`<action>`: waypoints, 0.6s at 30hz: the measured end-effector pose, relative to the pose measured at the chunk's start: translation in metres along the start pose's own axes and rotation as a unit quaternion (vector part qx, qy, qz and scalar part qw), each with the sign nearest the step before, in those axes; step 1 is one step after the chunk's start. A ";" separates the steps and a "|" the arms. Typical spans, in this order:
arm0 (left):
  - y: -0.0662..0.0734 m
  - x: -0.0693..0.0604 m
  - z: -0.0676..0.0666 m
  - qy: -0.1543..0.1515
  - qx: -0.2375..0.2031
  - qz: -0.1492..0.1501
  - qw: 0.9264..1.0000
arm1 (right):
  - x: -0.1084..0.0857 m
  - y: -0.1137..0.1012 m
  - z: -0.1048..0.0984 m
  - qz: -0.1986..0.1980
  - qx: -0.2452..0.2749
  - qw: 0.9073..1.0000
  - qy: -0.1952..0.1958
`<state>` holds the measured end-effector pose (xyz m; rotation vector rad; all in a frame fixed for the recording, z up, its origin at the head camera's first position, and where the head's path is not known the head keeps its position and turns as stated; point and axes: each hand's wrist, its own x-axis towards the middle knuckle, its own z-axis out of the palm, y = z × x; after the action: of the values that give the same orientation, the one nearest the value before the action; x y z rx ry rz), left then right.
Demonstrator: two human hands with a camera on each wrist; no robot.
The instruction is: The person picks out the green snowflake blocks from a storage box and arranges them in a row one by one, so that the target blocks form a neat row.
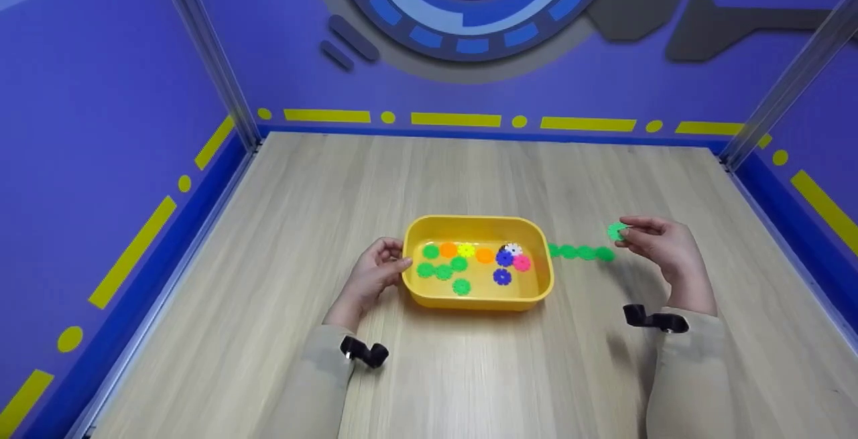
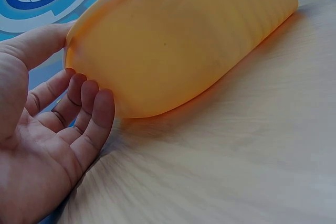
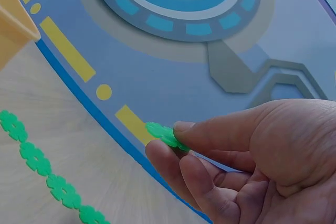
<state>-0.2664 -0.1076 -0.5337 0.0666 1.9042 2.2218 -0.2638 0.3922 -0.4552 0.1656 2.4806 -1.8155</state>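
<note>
Between thumb and fingers, my right hand (image 1: 663,251) pinches a green notched plastic disc (image 3: 165,134), held above the table to the right. Just left of and below it lies a row of several green discs (image 1: 586,253), reaching toward the yellow basin (image 1: 479,303). My left hand (image 1: 370,278) grips the basin's left end, thumb at the rim and fingertips against the outer wall (image 2: 168,51). Inside the basin are loose discs: green ones (image 1: 461,286), orange (image 1: 448,250), yellow (image 1: 466,250), blue (image 1: 502,277), pink (image 1: 522,263) and white (image 1: 513,249).
A light wood-grain table (image 1: 322,184) carries everything. Blue-purple panels (image 1: 120,90) with yellow markings stand along its left, back and right sides. Metal posts (image 1: 208,50) rise at the back corners.
</note>
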 end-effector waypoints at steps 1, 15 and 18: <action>0.000 0.000 0.000 0.001 0.000 0.000 1.000 | 0.000 0.001 -0.001 0.001 -0.001 1.000 0.001; -0.001 0.000 0.000 0.002 -0.007 0.001 1.000 | 0.004 0.022 -0.006 0.040 -0.017 0.999 0.013; 0.000 0.000 0.000 -0.001 -0.012 0.003 1.000 | 0.006 0.027 -0.007 0.048 -0.017 0.999 0.008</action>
<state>-0.2664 -0.1070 -0.5341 0.0723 1.8777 2.2478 -0.2658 0.4077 -0.4796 0.2931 2.4668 -1.7419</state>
